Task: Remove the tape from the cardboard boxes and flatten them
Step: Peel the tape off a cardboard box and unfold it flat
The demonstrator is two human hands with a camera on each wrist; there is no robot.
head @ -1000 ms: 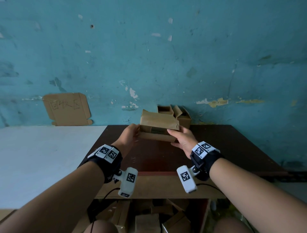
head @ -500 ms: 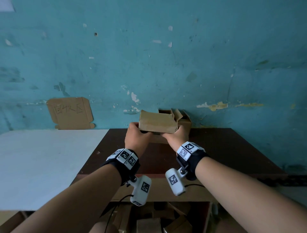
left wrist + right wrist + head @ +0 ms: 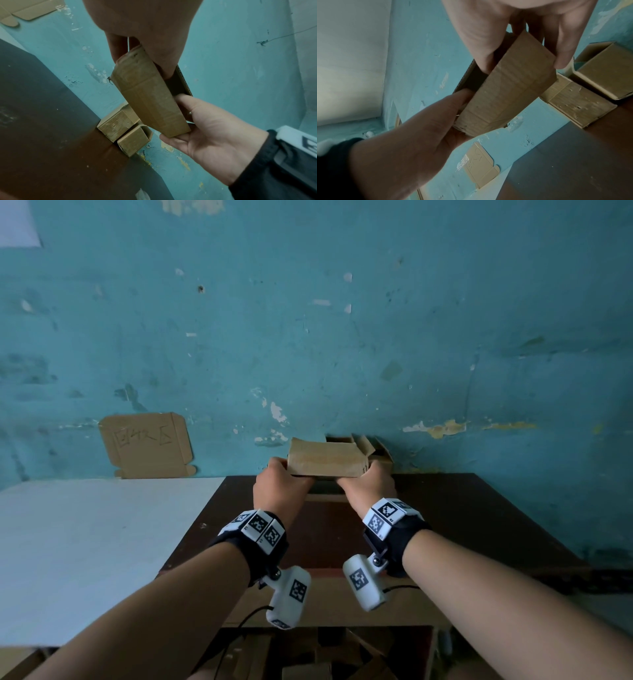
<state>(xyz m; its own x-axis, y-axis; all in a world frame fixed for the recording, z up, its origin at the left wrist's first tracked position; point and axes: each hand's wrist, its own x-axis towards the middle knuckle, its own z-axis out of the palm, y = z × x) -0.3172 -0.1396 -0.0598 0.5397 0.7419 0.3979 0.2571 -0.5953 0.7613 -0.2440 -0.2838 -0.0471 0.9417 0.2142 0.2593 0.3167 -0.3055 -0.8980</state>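
Observation:
A small brown cardboard box (image 3: 327, 458) hangs in the air over the far part of the dark table (image 3: 479, 518). My left hand (image 3: 279, 484) grips its left end and my right hand (image 3: 368, 486) grips its right end. In the left wrist view the box (image 3: 150, 97) is pinched between my left fingers above and held by the right hand (image 3: 211, 132) below, thumb inside the open side. The right wrist view shows the box (image 3: 506, 93) with my right fingers curled over its end and the left hand (image 3: 436, 121) clamped on the other end.
Two more open cardboard boxes (image 3: 375, 450) stand on the table against the peeling blue wall. A flattened cardboard sheet with writing (image 3: 147, 445) leans on the wall above a white surface (image 3: 96, 542). More cardboard lies under the table (image 3: 308, 655).
Both hands have carried the box farther from me and a little higher, toward the wall. The hands have turned from holding its near side to gripping its two ends.

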